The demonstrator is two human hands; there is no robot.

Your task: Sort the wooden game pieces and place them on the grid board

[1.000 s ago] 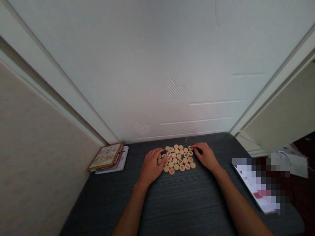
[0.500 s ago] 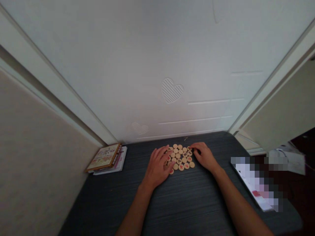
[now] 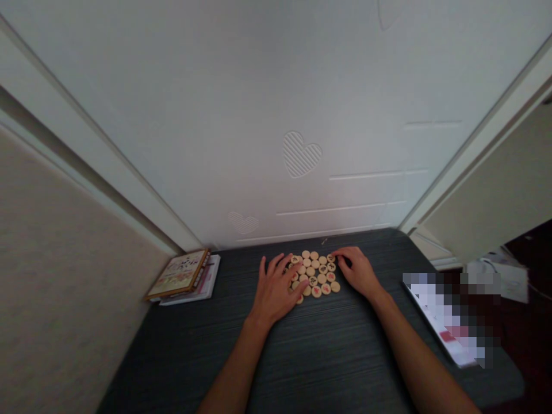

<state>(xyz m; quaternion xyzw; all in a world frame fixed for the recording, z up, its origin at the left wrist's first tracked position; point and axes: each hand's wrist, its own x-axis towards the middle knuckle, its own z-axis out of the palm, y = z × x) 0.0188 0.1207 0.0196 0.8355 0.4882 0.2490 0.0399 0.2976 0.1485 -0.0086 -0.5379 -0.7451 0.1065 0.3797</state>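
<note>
One left hand [image 3: 275, 292] and one right hand [image 3: 357, 274] share one worktop [image 3: 319, 356] with roughly two dozen wooden discs [image 3: 310, 271], some hidden from count; at left, one stack of books [image 3: 181, 275]; on the far panel [image 3: 194, 115], two striped hearts [image 3: 301, 155].

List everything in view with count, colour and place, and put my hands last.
Round discs: over twenty (some hidden), pale wood with red, black or no marks, back of the table
Table: one, dark, below the discs
Books: at least two, tan and white, stacked at table's left
Pixelated item: one, mostly whitish with red, table's right
Panel: one, white, behind table
Striped hearts: two, white, on panel
Wall: one, beige, far left
Papers: count unclear, whitish, beyond table's right
Left hand: one, bare, spread over discs' left side
Right hand: one, bare, at discs' back right corner
</note>
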